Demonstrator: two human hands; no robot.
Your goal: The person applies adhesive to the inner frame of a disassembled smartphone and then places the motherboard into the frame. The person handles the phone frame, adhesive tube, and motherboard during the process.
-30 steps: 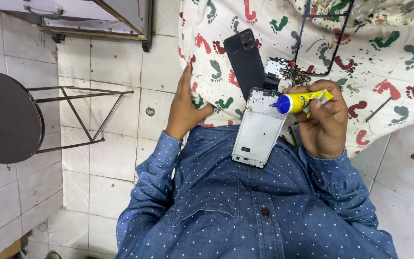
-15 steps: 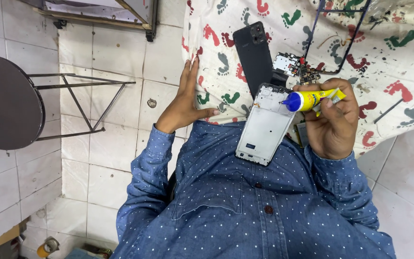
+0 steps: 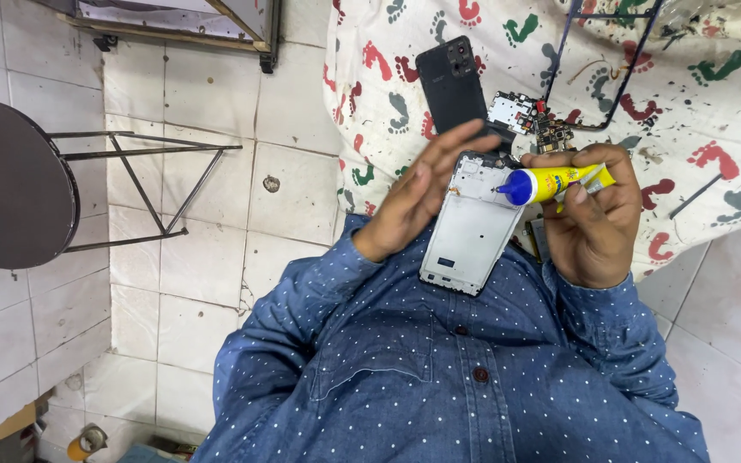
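now right hand (image 3: 593,225) pinches glue tube (image 3: 551,183) over phone frame (image 3: 473,227).

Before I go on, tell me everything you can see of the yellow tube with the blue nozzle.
The small yellow squeeze tube with a blue cone nozzle looks like soft plastic or foil, its tail crumpled flat. It lies nearly level, nozzle pointing left, the tip at the upper right edge of the white phone frame. The right hand pinches its body between thumb and fingers. The left hand steadies the frame, not the tube.

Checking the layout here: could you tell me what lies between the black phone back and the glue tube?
In the head view, a small circuit board lies between them.
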